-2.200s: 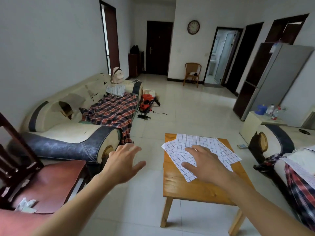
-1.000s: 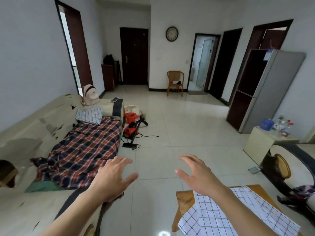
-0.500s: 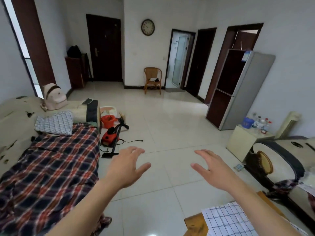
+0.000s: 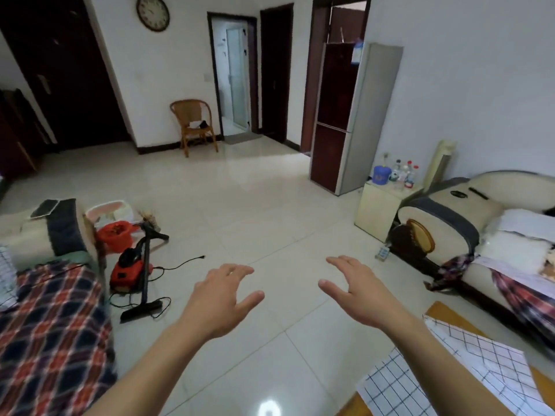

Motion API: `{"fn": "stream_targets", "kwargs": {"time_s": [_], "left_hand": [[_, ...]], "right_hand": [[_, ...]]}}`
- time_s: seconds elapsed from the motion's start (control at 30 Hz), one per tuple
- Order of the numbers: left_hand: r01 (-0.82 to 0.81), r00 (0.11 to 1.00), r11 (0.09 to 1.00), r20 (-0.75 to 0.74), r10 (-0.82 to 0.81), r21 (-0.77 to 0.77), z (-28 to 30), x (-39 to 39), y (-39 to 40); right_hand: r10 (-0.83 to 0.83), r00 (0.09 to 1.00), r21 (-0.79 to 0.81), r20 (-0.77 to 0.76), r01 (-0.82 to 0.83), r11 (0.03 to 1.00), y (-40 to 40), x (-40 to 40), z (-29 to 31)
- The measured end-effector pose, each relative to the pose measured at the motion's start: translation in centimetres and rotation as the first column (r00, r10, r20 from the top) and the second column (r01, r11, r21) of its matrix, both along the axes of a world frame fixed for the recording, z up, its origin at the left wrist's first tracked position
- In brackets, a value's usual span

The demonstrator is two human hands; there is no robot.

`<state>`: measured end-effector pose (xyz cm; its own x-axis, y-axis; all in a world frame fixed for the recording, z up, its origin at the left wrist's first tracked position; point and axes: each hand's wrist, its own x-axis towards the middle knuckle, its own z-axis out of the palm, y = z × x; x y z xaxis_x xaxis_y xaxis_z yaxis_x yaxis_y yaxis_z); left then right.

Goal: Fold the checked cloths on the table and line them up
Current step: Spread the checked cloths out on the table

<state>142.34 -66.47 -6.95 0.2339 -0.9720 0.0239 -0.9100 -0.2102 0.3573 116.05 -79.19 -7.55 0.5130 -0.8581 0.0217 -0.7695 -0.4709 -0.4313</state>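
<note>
Your left hand (image 4: 220,298) and right hand (image 4: 359,292) hover mid-frame over the tiled floor (image 4: 270,211), fingers spread and holding nothing. The checked cloths (image 4: 450,367) lie unfolded on the wooden surface (image 4: 444,313) at lower right, under your right forearm. To fold well, look down, centre the cloths, then pinch two corners of the top one.

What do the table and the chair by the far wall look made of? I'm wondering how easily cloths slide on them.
Table: seems varnished wood, orange-brown with visible grain and a light sheen. Chair: looks like woven rattan or wicker, tan, with a curved back; too small to be sure. The checked cloths look thin and smooth.
</note>
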Motion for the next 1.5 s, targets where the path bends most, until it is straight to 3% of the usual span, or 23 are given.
{"fn": "stream_targets", "kwargs": {"time_s": [0.13,0.4,0.67,0.83,1.03,1.27,1.5], "left_hand": [[0.103,0.995,0.994,0.003,-0.103,0.023,0.4,0.5,-10.5],[0.329,0.944,0.944,-0.014,-0.329,0.03,1.2,-1.1,-27.1],[0.639,0.765,0.769,-0.096,-0.637,-0.003,-1.4,-7.2,-41.0],[0.791,0.609,0.612,-0.079,-0.79,-0.02,-2.3,-8.9,-48.9],[0.901,0.425,0.43,-0.089,-0.901,-0.054,-2.8,-12.7,-55.6],[0.993,0.118,0.118,-0.121,-0.986,0.007,-4.6,-21.6,-58.2],[0.987,-0.098,-0.111,-0.111,-0.989,0.116,-5.8,-30.6,-60.1]], "right_hand": [[-0.135,0.988,0.037,0.07,0.133,0.99,-6.9,-0.5,-1.2],[-0.378,0.925,0.049,0.029,0.376,0.925,-15.5,-4.3,-1.3],[-0.629,0.773,0.062,-0.08,0.634,0.771,-20.6,-7.9,-2.0],[-0.794,0.591,0.052,-0.142,0.805,0.591,-22.7,-7.5,0.0],[-0.897,0.429,0.026,-0.102,0.903,0.429,-23.9,-7.3,0.7],[-0.987,0.146,0.109,-0.067,0.984,0.138,-20.7,-10.1,-2.9],[-0.991,-0.129,0.181,-0.041,0.974,-0.135,-19.0,-14.3,-7.1]]}}
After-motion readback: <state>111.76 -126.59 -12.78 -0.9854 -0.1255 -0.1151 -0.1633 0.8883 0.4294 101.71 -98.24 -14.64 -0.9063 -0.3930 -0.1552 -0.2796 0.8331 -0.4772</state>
